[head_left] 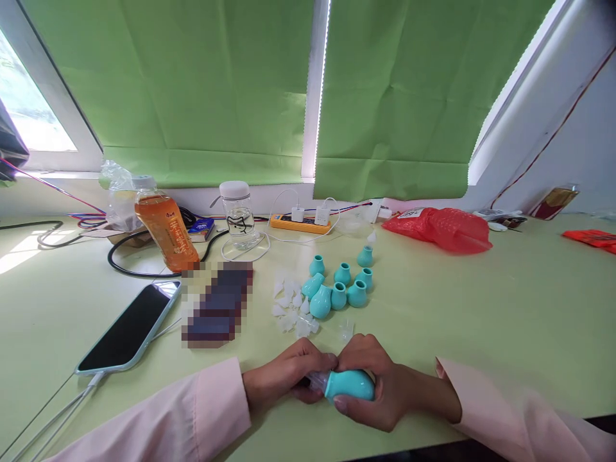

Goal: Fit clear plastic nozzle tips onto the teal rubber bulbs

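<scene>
My right hand (380, 385) is wrapped round a turquoise rubber bulb (353, 385), which lies on its side with its neck towards the left. At that neck is a clear plastic piece (318, 381), pinched by my left hand (301, 369); the fingers hide part of it. How far the piece sits inside the neck I cannot tell. Just beyond my hands, several more turquoise bulbs (357, 294) stand or lie in a group. Beside them on the left is a pile of small whitish translucent tips (287, 292) and clear pieces (303, 325). Another clear piece (346, 329) lies nearer my right hand.
On the left lie a phone (129, 330) with cables and a blurred dark object (219, 305). Behind them stand an orange drink bottle (166, 224) and a clear cup (238, 215). A power strip (299, 223) and a red plastic bag (437, 228) lie along the back.
</scene>
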`<move>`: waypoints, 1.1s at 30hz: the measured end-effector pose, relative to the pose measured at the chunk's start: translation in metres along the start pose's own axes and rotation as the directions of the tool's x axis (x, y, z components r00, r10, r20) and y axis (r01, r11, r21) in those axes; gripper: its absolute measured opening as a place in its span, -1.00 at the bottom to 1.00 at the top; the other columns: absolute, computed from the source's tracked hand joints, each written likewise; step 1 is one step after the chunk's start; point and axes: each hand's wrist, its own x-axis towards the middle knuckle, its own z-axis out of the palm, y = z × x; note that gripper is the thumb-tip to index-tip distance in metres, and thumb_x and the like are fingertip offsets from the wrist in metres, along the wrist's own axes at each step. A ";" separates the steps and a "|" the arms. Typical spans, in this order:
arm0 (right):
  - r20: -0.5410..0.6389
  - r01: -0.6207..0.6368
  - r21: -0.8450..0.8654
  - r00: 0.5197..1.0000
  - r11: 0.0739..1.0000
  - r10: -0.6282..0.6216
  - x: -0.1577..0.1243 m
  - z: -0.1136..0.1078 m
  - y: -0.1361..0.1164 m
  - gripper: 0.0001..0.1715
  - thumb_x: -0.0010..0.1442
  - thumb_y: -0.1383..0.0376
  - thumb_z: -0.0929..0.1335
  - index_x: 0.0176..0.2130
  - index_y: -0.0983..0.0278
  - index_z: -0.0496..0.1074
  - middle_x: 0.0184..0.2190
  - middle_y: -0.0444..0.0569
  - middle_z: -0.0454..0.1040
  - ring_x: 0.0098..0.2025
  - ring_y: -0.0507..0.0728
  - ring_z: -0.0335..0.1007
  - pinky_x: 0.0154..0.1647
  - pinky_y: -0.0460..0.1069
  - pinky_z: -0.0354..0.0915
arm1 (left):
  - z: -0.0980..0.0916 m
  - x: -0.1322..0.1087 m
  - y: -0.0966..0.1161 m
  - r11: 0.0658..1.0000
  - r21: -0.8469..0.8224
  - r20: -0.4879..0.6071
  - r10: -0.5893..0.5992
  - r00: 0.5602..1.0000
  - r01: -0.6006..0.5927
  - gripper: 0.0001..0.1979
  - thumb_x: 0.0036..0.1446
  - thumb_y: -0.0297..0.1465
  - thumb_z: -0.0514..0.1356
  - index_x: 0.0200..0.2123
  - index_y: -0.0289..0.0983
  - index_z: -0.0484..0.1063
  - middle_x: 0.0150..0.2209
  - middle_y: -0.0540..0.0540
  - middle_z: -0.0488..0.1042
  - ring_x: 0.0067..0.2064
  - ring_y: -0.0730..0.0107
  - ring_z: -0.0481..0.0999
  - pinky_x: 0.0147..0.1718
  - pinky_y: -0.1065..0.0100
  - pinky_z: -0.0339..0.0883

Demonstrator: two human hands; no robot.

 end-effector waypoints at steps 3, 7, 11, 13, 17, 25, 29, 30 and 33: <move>-0.005 0.003 0.016 1.000 1.000 -0.003 0.003 -0.002 -0.002 -0.71 0.01 0.15 0.20 -0.60 0.26 0.21 -0.76 -0.20 0.18 -0.68 -0.06 0.09 -0.62 -0.13 0.07 | 0.001 0.001 -0.002 0.999 -0.040 -0.013 -0.011 1.000 0.010 -0.62 -0.05 -0.28 0.07 -0.78 -0.32 0.07 -0.80 0.12 0.02 -0.74 0.67 -0.07 -0.73 0.44 -0.33; 0.000 0.093 0.054 0.996 0.994 -0.093 0.004 -0.006 -0.004 -0.82 -0.01 0.20 0.20 -0.52 0.24 0.24 -0.74 -0.21 0.23 -0.68 -0.06 0.14 -0.63 -0.14 0.10 | 0.001 0.001 -0.004 0.988 -0.147 0.031 -0.047 0.998 0.051 -0.57 -0.07 -0.22 0.06 -0.82 -0.31 0.07 -0.85 0.12 -0.02 -0.76 0.65 -0.08 -0.73 0.44 -0.29; -0.165 0.118 -0.001 0.979 0.993 -0.117 0.002 -0.015 0.002 -0.81 -0.07 0.27 0.27 -0.34 0.24 0.27 -0.61 -0.16 0.38 -0.58 -0.02 0.29 -0.52 -0.11 0.21 | -0.002 0.001 -0.002 0.988 -0.154 -0.021 -0.011 1.000 0.007 -0.50 0.00 -0.09 -0.08 -0.81 -0.29 0.06 -0.88 0.13 -0.07 -0.77 0.64 -0.10 -0.72 0.46 -0.25; -0.343 -0.006 -0.041 0.939 0.999 -0.009 0.005 -0.028 0.012 -0.75 -0.08 0.29 0.31 -0.30 0.24 0.28 -0.50 -0.08 0.43 -0.47 0.05 0.36 -0.46 -0.05 0.26 | -0.002 0.001 -0.002 0.997 0.055 -0.148 0.061 0.987 -0.053 -0.50 0.00 -0.04 -0.09 -0.75 -0.30 0.10 -0.82 0.12 0.02 -0.74 0.64 -0.05 -0.72 0.47 -0.22; -0.516 -0.123 0.212 0.828 0.970 0.218 0.014 -0.070 0.048 -0.86 0.00 0.30 0.30 -0.33 0.23 0.30 -0.40 -0.06 0.43 -0.35 0.09 0.37 -0.37 -0.01 0.31 | 0.001 0.000 -0.002 0.835 0.549 -0.271 0.231 0.934 -0.047 -0.65 0.02 -0.14 0.00 -0.53 -0.34 0.26 -0.66 0.09 0.16 -0.61 0.59 0.08 -0.63 0.51 -0.04; -0.439 -0.565 0.148 0.698 0.812 0.565 -0.006 -0.113 0.139 -0.71 -0.13 0.14 0.37 -0.40 0.29 0.39 -0.38 -0.01 0.45 -0.38 0.12 0.37 -0.33 0.02 0.33 | -0.003 -0.002 -0.015 0.134 0.988 -0.131 0.515 0.847 0.071 -0.75 0.08 -0.46 -0.02 -0.13 -0.21 0.24 -0.28 -0.07 0.33 -0.34 0.40 0.35 -0.40 0.38 0.26; -0.198 -0.652 0.090 0.729 0.753 0.655 -0.015 -0.105 0.159 -0.66 -0.17 0.11 0.38 -0.42 0.32 0.39 -0.50 -0.03 0.44 -0.46 0.12 0.37 -0.41 0.01 0.33 | -0.007 0.000 -0.021 -0.266 0.956 0.037 0.531 0.847 0.125 -0.66 0.12 -0.53 -0.10 -0.01 -0.28 0.11 -0.25 -0.18 0.31 -0.27 0.25 0.34 -0.47 0.29 0.30; -0.147 -0.657 0.085 0.735 0.749 0.661 -0.016 -0.104 0.161 -0.65 -0.16 0.11 0.38 -0.41 0.32 0.39 -0.50 -0.03 0.44 -0.46 0.12 0.37 -0.41 0.01 0.33 | -0.007 0.000 -0.022 -0.314 0.939 0.052 0.529 0.847 0.139 -0.65 0.12 -0.53 -0.10 0.00 -0.29 0.09 -0.25 -0.19 0.30 -0.26 0.24 0.34 -0.48 0.30 0.31; -0.173 -0.648 0.093 0.737 0.756 0.653 -0.014 -0.102 0.162 -0.61 -0.15 0.11 0.37 -0.35 0.33 0.35 -0.41 0.02 0.44 -0.40 0.13 0.38 -0.36 0.02 0.34 | -0.007 -0.001 -0.020 -0.366 0.914 0.044 0.520 0.853 0.177 -0.67 0.12 -0.52 -0.08 -0.01 -0.26 0.09 -0.25 -0.18 0.28 -0.28 0.26 0.33 -0.50 0.32 0.30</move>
